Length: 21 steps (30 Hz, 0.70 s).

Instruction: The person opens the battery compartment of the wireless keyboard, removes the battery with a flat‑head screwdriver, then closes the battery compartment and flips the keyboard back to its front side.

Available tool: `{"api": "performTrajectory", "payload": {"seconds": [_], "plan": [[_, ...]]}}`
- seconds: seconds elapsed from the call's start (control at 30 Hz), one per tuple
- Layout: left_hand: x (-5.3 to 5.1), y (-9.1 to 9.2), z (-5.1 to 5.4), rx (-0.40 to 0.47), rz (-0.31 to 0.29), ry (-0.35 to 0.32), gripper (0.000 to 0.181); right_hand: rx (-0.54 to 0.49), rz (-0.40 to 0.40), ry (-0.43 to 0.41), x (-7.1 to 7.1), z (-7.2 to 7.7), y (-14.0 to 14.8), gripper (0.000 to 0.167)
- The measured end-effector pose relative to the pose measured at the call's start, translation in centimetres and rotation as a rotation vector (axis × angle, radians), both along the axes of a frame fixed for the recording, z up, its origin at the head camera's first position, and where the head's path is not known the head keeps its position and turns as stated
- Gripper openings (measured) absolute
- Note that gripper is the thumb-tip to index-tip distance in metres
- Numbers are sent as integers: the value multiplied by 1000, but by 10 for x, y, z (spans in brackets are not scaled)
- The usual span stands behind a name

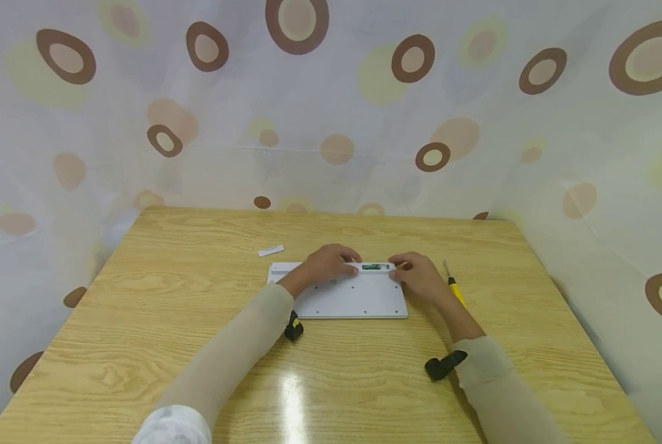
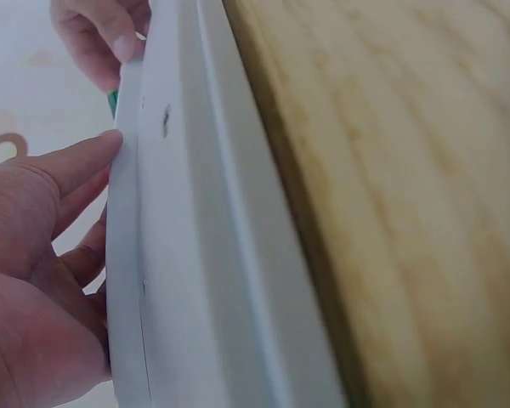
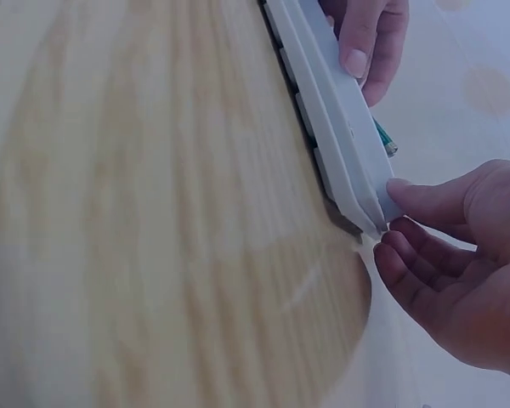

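My keyboard [image 1: 358, 302] is face-down mid counter [image 1: 364, 382], battery [image 1: 370, 267] showing at its 2 o'clock. Left grip [image 1: 329, 262] and right grip [image 1: 421, 276] pinch its far edge either side, probably for steadiness.

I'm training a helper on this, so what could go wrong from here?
The green cylindrical battery sits uncovered in the white rectangular keyboard and might slip out if tipped. The yellow-handled screwdriver lies close beside the right hand, which might knock it. The small white rectangular strip lies apart from the keyboard and could get mislaid.
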<state>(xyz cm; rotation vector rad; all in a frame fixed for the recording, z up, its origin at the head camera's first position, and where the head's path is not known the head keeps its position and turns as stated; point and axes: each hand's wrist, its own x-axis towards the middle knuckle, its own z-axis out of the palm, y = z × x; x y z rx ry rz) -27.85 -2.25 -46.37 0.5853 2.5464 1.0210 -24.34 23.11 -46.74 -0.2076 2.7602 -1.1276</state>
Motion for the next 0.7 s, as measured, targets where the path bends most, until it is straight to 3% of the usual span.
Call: {"api": "performTrajectory", "payload": {"seconds": [0.23,0.37,0.5,0.7], "plan": [[-8,10,-4,61,-36,18,28,-26,0,4,-2,-3,6,33],[-10,21,0,84,-39,29,22,-38,-10,-9,-3,-3,8,33],[-10,29,5,56,-40,43,19,-39,-15,-23,-3,-2,6,34],[-11,32,-1,6,-45,61,16,-39,-12,-31,-4,-1,1,34]]}}
